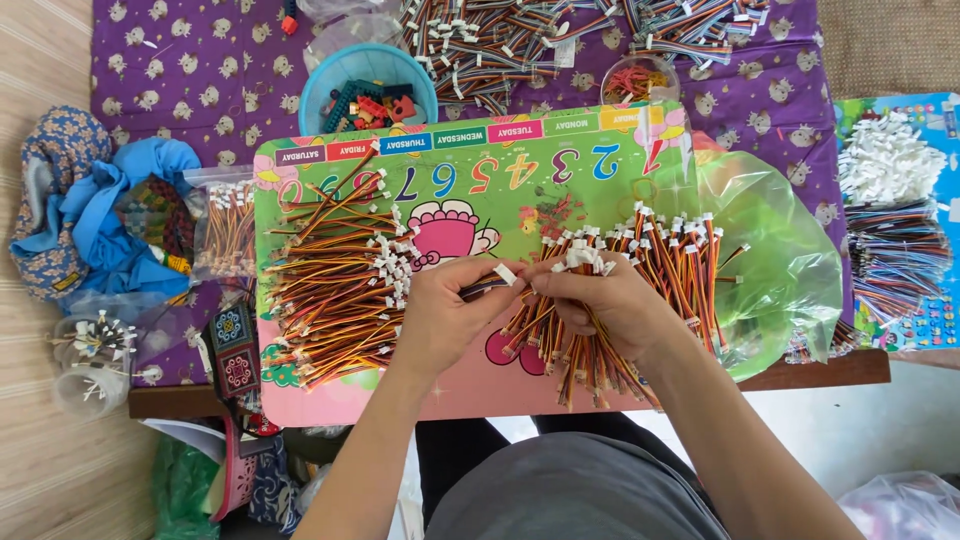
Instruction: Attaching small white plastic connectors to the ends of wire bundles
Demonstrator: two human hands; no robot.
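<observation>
— Left hand (440, 318)? Closed, pinching one short wire lead (490, 286) by its white plug, just left of the right hand (610, 305).
— And that one? Curled shut round a fanned bundle of leads (640, 270), plugs up.
— Handling? Probably light, limp, thin; likely slippery in bulk, small plugs fiddly. Best pinched at the plug or just below.
— Surface? A bright plastic mat (500, 160) on a low table, finished pile (335, 275) left of the hands, blue bowl (330, 80) beyond. Cramped, cluttered, purple cloth (200, 70) behind.
</observation>
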